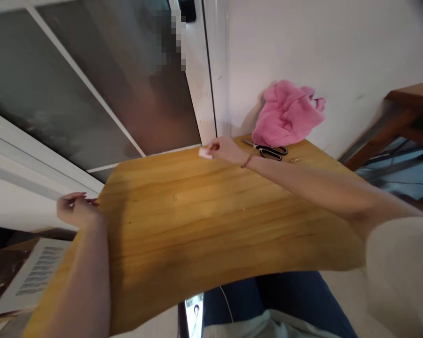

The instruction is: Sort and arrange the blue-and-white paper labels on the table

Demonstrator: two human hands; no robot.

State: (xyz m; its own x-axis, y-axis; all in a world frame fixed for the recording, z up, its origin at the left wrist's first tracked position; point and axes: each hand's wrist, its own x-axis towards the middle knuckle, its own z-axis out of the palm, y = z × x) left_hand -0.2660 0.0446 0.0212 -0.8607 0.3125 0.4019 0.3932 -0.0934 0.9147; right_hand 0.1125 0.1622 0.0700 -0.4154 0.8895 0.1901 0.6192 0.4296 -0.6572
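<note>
My right hand reaches across to the far edge of the wooden table. Its fingers and thumb are closed on a small, pale, block-like piece, held at or just above the tabletop; its kind is not clear. A thin band circles that wrist. Over the table's left edge hangs my left hand, fingers loosely curled and apart, with nothing visible in them. Scissors with black and white handles lie just right of my right hand, partly under a bunched pink cloth.
A tiny light-coloured bit lies near the scissors. Behind the table stand a framed glass door and a white wall. A printed sheet is at lower left. A lit phone sits below the front edge; another wooden table stands right.
</note>
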